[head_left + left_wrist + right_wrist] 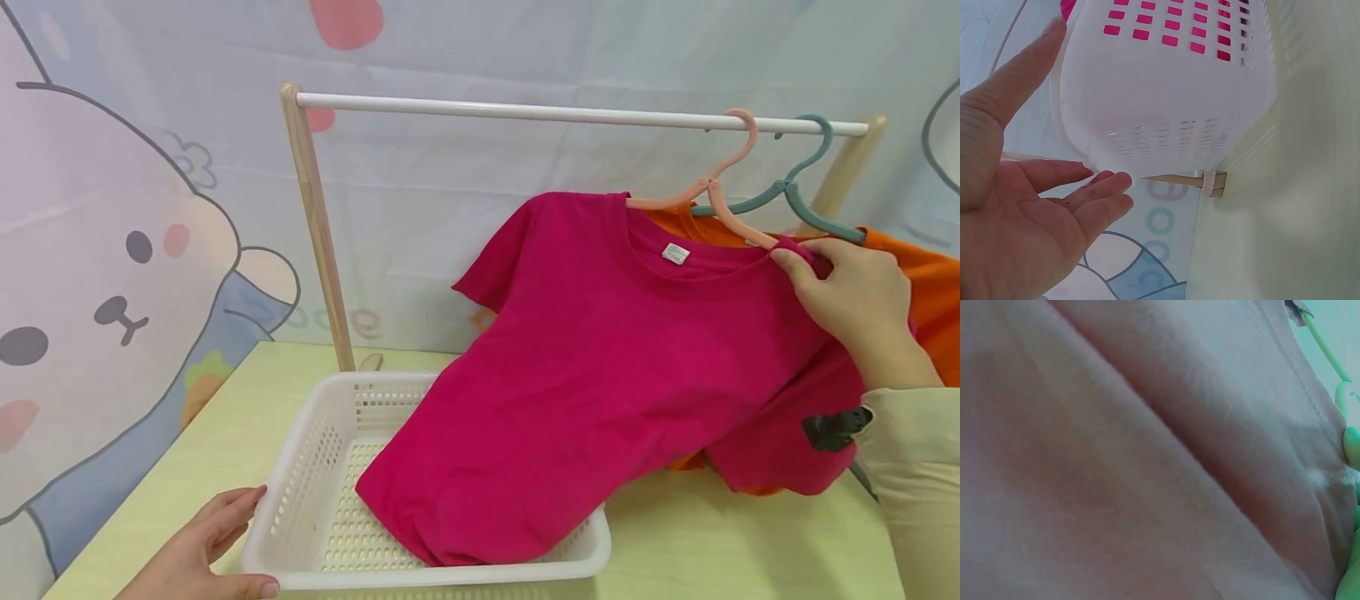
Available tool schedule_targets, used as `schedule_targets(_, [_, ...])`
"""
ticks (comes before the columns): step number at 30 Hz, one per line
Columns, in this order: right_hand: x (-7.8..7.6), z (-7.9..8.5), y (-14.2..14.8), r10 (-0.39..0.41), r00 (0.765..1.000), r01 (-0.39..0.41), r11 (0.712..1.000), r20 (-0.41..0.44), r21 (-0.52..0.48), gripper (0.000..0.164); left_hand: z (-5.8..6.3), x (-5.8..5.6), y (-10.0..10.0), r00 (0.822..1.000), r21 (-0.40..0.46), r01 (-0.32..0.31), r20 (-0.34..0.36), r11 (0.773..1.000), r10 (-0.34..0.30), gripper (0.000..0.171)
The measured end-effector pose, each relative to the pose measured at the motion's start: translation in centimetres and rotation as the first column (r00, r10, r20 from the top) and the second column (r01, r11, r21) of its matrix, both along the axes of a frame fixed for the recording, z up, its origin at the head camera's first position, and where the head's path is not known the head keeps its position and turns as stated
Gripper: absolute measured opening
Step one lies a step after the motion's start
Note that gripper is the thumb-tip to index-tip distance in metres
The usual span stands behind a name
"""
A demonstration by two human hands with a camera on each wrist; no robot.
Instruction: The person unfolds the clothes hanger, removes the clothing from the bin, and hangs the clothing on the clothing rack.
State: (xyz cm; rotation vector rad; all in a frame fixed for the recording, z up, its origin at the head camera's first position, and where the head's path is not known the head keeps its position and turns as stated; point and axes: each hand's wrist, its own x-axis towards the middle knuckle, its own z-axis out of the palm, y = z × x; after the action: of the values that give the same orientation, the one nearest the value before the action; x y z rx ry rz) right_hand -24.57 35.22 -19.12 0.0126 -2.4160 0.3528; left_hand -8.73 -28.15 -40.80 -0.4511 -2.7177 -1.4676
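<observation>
A magenta T-shirt (600, 350) hangs from a peach clothes hanger (723, 196), its lower part draped into a white plastic basket (300, 467). My right hand (855, 287) pinches the shirt's shoulder by the neckline, at the hanger's right end. Close-up fabric (1147, 456) fills most of the right wrist view, washed out in colour, with fingertips at the right edge. My left hand (206, 550) is at the basket's near left corner, fingers along the side and thumb by the front rim. In the left wrist view its fingers look extended, fingertips right at the basket.
A rack with a white rail (510, 111) and wooden posts (318, 225) stands behind the basket. An orange T-shirt (933, 300) hangs behind on a teal hanger (821, 217). Everything stands on a pale yellow table (247, 400), before a cartoon-printed cloth (465, 50).
</observation>
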Motion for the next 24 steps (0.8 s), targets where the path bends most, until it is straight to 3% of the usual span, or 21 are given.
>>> schedule_targets(4, [0.2, 0.0, -0.1, -0.008, 1.000, 0.008, 1.000, 0.011, -0.008, 0.057, -0.4, -0.1, 0.0, 0.996, 0.026, 0.040, -0.085, 0.999, -0.038, 0.082])
schedule_targets(6, [0.3, 0.1, -0.2, -0.007, 1.000, 0.007, 1.000, 0.014, -0.013, 0.056, -0.5, 0.0, 0.0, 0.995, 0.032, 0.040, -0.092, 0.999, -0.037, 0.082])
schedule_targets(10, [0.7, 0.3, -0.3, 0.019, 1.000, -0.019, 0.999, -0.007, -0.040, 0.052, -0.4, 0.1, 0.1, 0.997, 0.032, 0.034, -0.071, 0.999, -0.031, 0.083])
schedule_targets(15, [1.2, 0.9, -0.4, 0.055, 0.994, -0.064, 0.994, -0.094, -0.089, 0.045, -0.1, 0.1, 0.1, 0.999, 0.028, 0.023, -0.025, 0.999, -0.022, 0.082])
schedule_targets(24, [2.5, 1.3, -2.7, 0.118, 0.983, -0.138, 0.980, -0.142, -0.141, 0.048, 0.0, 0.1, 0.2, 1.000, 0.013, 0.009, 0.014, 1.000, -0.009, 0.083])
